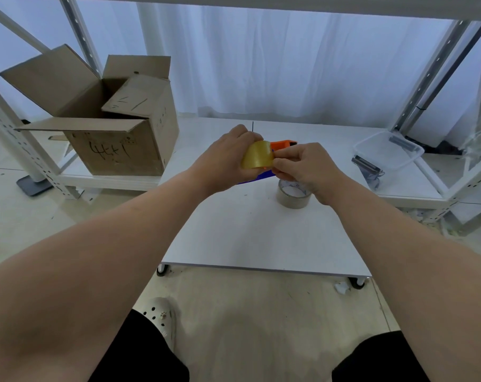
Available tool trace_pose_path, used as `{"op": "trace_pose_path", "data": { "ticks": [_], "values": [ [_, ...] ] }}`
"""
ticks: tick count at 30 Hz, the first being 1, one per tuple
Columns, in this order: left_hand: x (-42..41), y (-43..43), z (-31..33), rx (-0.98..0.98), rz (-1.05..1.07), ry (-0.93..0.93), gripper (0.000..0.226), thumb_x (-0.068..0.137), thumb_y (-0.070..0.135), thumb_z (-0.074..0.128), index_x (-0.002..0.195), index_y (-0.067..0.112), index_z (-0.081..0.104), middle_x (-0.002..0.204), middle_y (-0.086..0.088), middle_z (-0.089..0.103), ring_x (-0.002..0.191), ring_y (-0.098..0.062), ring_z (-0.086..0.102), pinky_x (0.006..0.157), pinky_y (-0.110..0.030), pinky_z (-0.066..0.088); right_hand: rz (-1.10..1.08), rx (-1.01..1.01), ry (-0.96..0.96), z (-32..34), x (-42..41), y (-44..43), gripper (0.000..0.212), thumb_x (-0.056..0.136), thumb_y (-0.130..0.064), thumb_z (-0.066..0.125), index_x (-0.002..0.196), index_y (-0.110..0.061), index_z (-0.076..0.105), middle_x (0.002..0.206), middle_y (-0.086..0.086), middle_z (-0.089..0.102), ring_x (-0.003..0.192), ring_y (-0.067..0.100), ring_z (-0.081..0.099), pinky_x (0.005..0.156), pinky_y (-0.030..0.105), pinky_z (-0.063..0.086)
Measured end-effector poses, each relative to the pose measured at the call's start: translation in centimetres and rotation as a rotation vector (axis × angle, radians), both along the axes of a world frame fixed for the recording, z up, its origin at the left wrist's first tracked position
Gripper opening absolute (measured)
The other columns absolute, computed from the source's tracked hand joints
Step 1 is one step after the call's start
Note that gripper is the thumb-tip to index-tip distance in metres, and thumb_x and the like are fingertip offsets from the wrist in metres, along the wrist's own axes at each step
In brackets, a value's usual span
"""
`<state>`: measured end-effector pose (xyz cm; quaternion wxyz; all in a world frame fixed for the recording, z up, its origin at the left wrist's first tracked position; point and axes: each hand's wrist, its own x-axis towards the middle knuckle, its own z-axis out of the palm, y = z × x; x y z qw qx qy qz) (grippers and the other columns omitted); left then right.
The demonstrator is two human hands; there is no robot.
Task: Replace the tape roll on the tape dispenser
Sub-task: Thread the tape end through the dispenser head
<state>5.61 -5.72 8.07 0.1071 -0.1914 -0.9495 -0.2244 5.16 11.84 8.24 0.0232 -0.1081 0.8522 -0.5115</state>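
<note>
My left hand grips a yellowish tape roll mounted on an orange and blue tape dispenser, held above the white low table. Only the dispenser's orange front and a strip of its blue body show past the hands. My right hand pinches at the roll's right edge with thumb and forefinger; what sits between those fingers is hidden. A second, nearly clear tape roll stands flat on the table right below my right hand, partly covered by it.
An open cardboard box sits on the low shelf at the left. A clear plastic container and a dark metal part lie at the right. White rack uprights flank both sides. My shoe is below the table edge.
</note>
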Motion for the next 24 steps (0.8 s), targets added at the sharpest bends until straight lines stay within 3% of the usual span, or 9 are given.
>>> {"op": "trace_pose_path", "data": {
  "ticks": [6,10,14,16,18,20,24],
  "values": [
    [0.14,0.03,0.21,0.003,-0.007,-0.021,0.063,0.079,0.042,0.070,0.132,0.020,0.046,0.123,-0.004,0.050,0.099,-0.014,0.048,0.078,-0.022,0.036,0.038,0.088,0.050,0.41,-0.01,0.10,0.023,0.085,-0.016,0.066,0.102,-0.004,0.072,0.085,0.006,0.063,0.081,0.017,0.058,0.072,0.025,0.051],
    [0.39,-0.20,0.35,0.000,-0.022,-0.024,0.063,0.078,0.041,0.071,0.132,0.020,0.046,0.122,-0.004,0.052,0.101,-0.014,0.047,0.079,-0.023,0.037,0.044,0.118,0.096,0.39,-0.06,0.34,0.021,0.083,-0.018,0.068,0.098,-0.005,0.074,0.086,0.014,0.069,0.090,0.028,0.062,0.085,0.040,0.051],
    [0.40,-0.32,0.28,0.010,-0.017,-0.024,0.063,0.078,0.042,0.071,0.132,0.020,0.047,0.122,-0.003,0.053,0.105,-0.017,0.050,0.079,-0.023,0.037,0.050,0.163,0.160,0.13,-0.13,0.07,0.018,0.083,-0.012,0.063,0.094,-0.004,0.075,0.075,0.011,0.066,0.078,0.024,0.057,0.076,0.036,0.047],
    [0.46,-0.29,0.32,0.011,-0.015,-0.029,0.064,0.078,0.043,0.071,0.132,0.020,0.046,0.121,-0.003,0.052,0.101,-0.013,0.047,0.079,-0.023,0.036,0.016,0.224,0.226,0.02,-0.19,-0.06,0.021,0.082,-0.005,0.058,0.096,-0.003,0.074,0.082,0.010,0.067,0.080,0.020,0.058,0.076,0.032,0.048],
    [0.56,-0.17,0.37,0.009,-0.019,-0.031,0.063,0.078,0.043,0.070,0.132,0.020,0.046,0.121,-0.002,0.052,0.099,-0.010,0.044,0.079,-0.023,0.036,-0.004,0.238,0.231,0.16,-0.33,0.14,0.023,0.081,-0.003,0.057,0.097,-0.003,0.074,0.092,0.012,0.070,0.087,0.025,0.063,0.083,0.039,0.053],
    [0.58,-0.19,0.38,0.006,-0.018,-0.030,0.063,0.078,0.044,0.070,0.132,0.020,0.047,0.121,-0.002,0.053,0.100,-0.012,0.047,0.079,-0.022,0.036,0.037,0.195,0.171,0.44,-0.13,0.30,0.019,0.082,-0.010,0.061,0.094,-0.005,0.075,0.091,0.014,0.071,0.087,0.028,0.064,0.085,0.045,0.054],
    [0.53,-0.50,0.38,-0.006,-0.001,-0.025,0.062,0.078,0.043,0.070,0.131,0.020,0.047,0.122,-0.003,0.053,0.106,-0.018,0.051,0.078,-0.023,0.037,0.102,0.138,0.085,0.68,0.33,0.08,0.026,0.080,-0.026,0.071,0.100,-0.009,0.074,0.095,0.010,0.073,0.093,0.022,0.067,0.090,0.042,0.054]
  ]
}}
